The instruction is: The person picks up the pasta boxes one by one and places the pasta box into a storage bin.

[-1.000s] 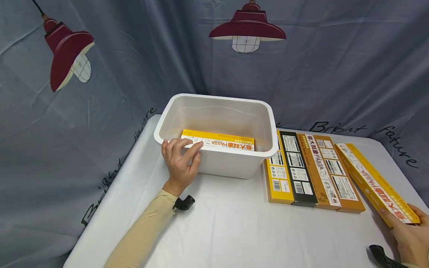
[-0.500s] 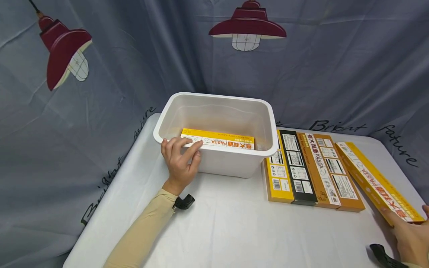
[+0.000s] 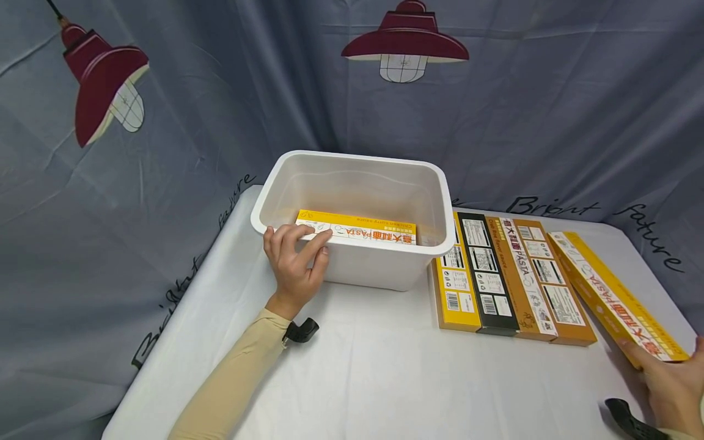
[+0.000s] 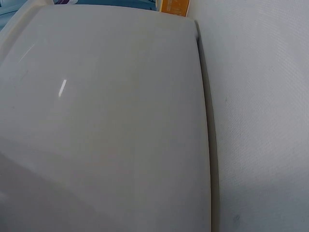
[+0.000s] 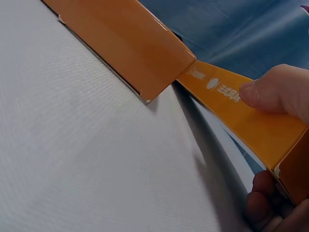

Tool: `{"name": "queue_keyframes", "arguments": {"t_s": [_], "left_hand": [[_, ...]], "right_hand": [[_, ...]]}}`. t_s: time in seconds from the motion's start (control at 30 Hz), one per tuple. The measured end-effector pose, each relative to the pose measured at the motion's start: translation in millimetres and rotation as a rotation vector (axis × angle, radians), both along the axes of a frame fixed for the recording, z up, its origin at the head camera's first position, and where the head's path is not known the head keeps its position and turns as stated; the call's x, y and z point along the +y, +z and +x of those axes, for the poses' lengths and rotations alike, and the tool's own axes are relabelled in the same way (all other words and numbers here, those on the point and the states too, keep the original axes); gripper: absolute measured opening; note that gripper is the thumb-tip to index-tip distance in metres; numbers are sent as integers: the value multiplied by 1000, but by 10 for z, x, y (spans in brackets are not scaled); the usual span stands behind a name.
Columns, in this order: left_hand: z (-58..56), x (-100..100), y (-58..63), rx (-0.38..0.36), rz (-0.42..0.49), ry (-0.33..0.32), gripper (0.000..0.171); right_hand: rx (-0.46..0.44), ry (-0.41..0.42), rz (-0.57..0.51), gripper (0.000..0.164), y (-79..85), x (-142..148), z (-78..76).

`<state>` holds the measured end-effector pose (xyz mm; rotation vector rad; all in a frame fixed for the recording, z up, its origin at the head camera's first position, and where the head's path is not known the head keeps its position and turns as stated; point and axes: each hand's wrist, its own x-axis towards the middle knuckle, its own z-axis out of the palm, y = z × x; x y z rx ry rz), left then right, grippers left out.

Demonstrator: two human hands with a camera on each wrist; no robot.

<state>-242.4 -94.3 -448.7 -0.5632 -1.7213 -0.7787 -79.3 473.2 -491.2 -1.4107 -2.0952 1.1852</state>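
Observation:
A white plastic bin (image 3: 365, 266) stands on the table, and my left hand (image 3: 294, 269) grips its near rim at the left with fingers over the edge. Inside it lies a yellow pasta box (image 3: 357, 227). At the far right, my right hand (image 3: 673, 388) holds the near end of another yellow pasta box (image 3: 616, 293). In the right wrist view the thumb (image 5: 275, 92) presses the box's side, fingers are under it, and this near end is raised off the cloth. The left wrist view shows the bin's outer wall (image 4: 106, 116); the left hand is out of sight there.
Right of the bin, several pasta boxes lie flat side by side: yellow (image 3: 459, 293), black (image 3: 492, 287) and brown (image 3: 544, 287). The white-clothed table (image 3: 385, 366) meets a grey curtain (image 3: 522, 122) printed with lamps at the back.
The right hand's fingers have shifted slightly at the near end of the pasta box, which has barely moved. The left hand stays on the bin's rim.

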Motion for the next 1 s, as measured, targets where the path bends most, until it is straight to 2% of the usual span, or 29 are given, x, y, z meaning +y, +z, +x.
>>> {"name": "queue_keyframes", "arguments": {"t_s": [0.1, 0.33, 0.63, 1.0], "left_hand": [[1, -1, -1, 0, 0, 0, 22], [13, -4, -2, -1, 0, 0, 23], [11, -6, -7, 5, 5, 0, 24], [0, 1, -3, 12, 6, -2, 25]], "right_hand": [[-5, 0, 18, 97, 10, 11, -10], [-115, 15, -32, 92, -17, 44, -51], [-15, 13, -31, 86, -140, 85, -29], [-53, 18, 35, 85, -169, 45, 20]]}}
